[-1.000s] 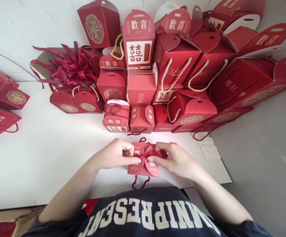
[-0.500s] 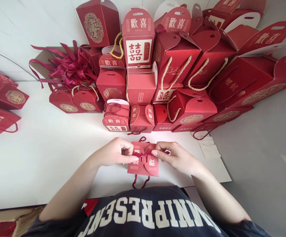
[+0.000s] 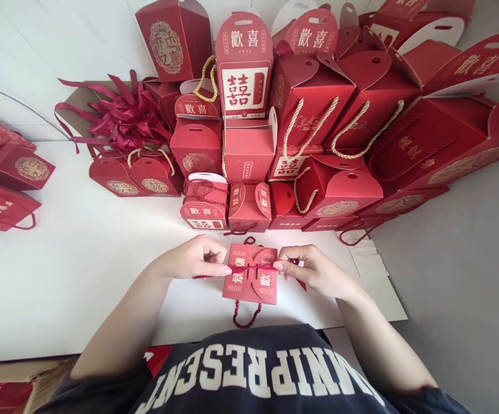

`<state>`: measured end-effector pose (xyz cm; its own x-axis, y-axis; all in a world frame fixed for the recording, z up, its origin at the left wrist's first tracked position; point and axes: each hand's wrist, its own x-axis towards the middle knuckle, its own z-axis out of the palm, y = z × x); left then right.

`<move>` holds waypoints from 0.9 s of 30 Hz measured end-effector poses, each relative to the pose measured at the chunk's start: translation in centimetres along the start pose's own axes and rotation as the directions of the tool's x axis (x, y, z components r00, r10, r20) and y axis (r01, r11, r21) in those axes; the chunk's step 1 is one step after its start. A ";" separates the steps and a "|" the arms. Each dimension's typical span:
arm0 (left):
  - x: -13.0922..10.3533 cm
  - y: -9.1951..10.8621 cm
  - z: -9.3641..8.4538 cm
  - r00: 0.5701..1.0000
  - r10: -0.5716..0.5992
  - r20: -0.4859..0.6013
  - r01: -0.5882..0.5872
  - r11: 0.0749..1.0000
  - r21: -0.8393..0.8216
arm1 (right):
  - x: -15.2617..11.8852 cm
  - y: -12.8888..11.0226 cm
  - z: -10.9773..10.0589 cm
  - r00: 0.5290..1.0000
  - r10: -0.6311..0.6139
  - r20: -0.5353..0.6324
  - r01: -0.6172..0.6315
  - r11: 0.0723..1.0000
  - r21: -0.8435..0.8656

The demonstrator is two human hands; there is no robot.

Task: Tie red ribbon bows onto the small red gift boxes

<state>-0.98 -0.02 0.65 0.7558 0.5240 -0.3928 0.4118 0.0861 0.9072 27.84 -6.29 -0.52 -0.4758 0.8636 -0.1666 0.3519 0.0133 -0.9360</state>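
Note:
A small red gift box [image 3: 250, 290] with white characters lies on the white table near its front edge, its two rounded flaps folded over the top. Across those flaps runs a thin dark red ribbon [image 3: 253, 267], drawn taut. My left hand [image 3: 200, 257] pinches one side of the ribbon at the box's left edge. On the right edge my right hand [image 3: 303, 267] pinches the other side between thumb and finger. A twisted red cord handle [image 3: 246, 322] loops out from the box's near side, and another small loop shows at the far side.
Many red gift boxes [image 3: 249, 155] stand stacked behind, some with gold rope handles. A heap of red ribbons [image 3: 124, 118] fills an open box at the back left. More red boxes [image 3: 29, 169] sit at the far left of the white table [image 3: 81, 259]. A grey wall rises at right.
Both hands have moved apart, from over the box's flaps to its edges. The ribbon between them is now pulled straighter and tighter. The view has shifted slightly.

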 end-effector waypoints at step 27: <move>-2.0 3.1 1.7 0.912 0.116 -0.394 0.081 0.890 0.449 | 1.4 -4.4 -1.1 0.973 -0.143 0.183 0.196 0.929 -0.313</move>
<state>-0.32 -2.19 4.02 0.5358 0.8218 -0.1938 0.6562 -0.2609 0.7080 26.52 -4.61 3.74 -0.6608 0.7458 -0.0845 0.4861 0.3395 -0.8053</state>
